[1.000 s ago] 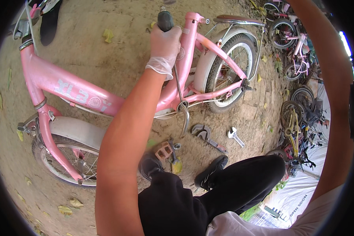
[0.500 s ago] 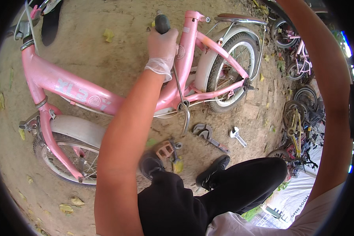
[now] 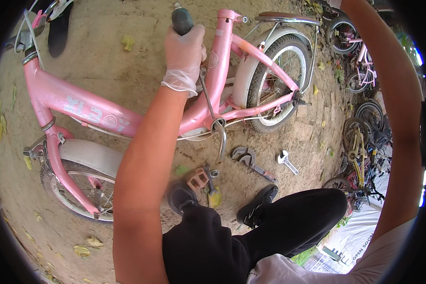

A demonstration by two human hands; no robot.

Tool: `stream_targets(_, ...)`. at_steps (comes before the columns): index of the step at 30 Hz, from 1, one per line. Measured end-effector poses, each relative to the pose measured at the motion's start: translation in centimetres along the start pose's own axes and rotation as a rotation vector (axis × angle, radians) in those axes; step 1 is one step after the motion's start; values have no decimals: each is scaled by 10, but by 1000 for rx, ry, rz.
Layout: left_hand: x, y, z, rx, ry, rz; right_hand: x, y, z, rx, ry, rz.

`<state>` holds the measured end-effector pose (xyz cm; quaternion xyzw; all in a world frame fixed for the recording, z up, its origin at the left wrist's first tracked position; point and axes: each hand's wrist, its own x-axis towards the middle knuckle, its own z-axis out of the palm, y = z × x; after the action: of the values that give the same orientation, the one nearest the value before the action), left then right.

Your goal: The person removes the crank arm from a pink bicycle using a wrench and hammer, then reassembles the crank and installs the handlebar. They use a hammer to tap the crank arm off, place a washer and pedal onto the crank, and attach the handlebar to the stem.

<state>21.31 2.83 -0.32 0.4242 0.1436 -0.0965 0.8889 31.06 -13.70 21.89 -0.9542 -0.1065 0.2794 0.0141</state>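
Note:
A pink bicycle frame (image 3: pixel 104 110) lies on its side on the ground. In a clear glove, my left hand (image 3: pixel 184 52) is closed around a tool with a dark, rounded grip (image 3: pixel 182 22) and a small metal tip; the rest of it is hidden in my fist. Just below that hand, a bent metal crank (image 3: pixel 206 94) runs through the frame's round bottom shell (image 3: pixel 218 124), its lower arm curving toward me. My right arm reaches up along the right side. Only a bit of my gloved right hand (image 3: pixel 335 3) shows at the top edge, fingers out of view.
An adjustable wrench (image 3: pixel 287 162) and a larger dark wrench (image 3: pixel 254 164) lie near my shoe (image 3: pixel 258 206). Beside my other shoe is a pedal (image 3: pixel 198 179). The rear wheel (image 3: pixel 281 80) extends right, the front wheel (image 3: pixel 83 191) left. Several bicycles (image 3: pixel 357 142) line the right side.
My left hand has moved slightly left and up with the dark-gripped tool, away from the frame's upright tube. A bit of my right glove now shows at the top edge.

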Motion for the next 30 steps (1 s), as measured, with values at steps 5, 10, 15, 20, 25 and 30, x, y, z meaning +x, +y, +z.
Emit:
stream_targets(5,-1,-5,-6,-49,7,-19,-4,-2,3,113,-35,-62)
stream_targets(10,-4,-5,-10,-76,17,1,-1,-13,2,26,-20,-52)
stream_targets(15,-5,-3,-12,-110,29,-35,18,-34,-4,40,85,-29)
stream_targets(20,-5,-3,-13,-113,31,-25,24,-53,-21,-118,-52,-196)
stream_targets(25,-4,-4,-15,-128,24,-41,38,-61,-23,-7,-18,-105)
stream_targets(30,-26,-14,-11,55,-12,-82,40,-51,-15,-145,-126,-294)
